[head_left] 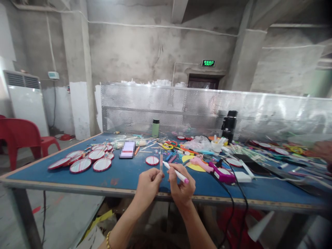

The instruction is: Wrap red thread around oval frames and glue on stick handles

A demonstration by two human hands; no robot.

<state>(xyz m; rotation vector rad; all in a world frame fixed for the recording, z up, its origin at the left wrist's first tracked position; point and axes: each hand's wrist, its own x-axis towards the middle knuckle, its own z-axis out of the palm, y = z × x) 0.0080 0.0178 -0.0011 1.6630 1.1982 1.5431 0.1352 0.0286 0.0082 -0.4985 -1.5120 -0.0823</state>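
My left hand (149, 182) is closed on a narrow flat stick (161, 159), held upright just above the front edge of the blue table. In my right hand (182, 186) is a white marker (179, 173) with a pink end, gripped like a pen. Its tip points left and up, close beside the stick; whether they touch I cannot tell. Just beyond my hands lies a round, red-rimmed disc (152, 160) with a pale face. Pens (171, 158) lie behind the marker, and a yellow disc (193, 163) is to its right.
Several red-rimmed discs (81, 165) are piled at left, near a phone (127, 150). A green bottle (155, 129) and a black flask (229, 127) stand farther back. A purple corded tool (221, 173) lies right. A perforated metal screen (145, 100) borders the table; another person's hand (323, 152) shows far right.
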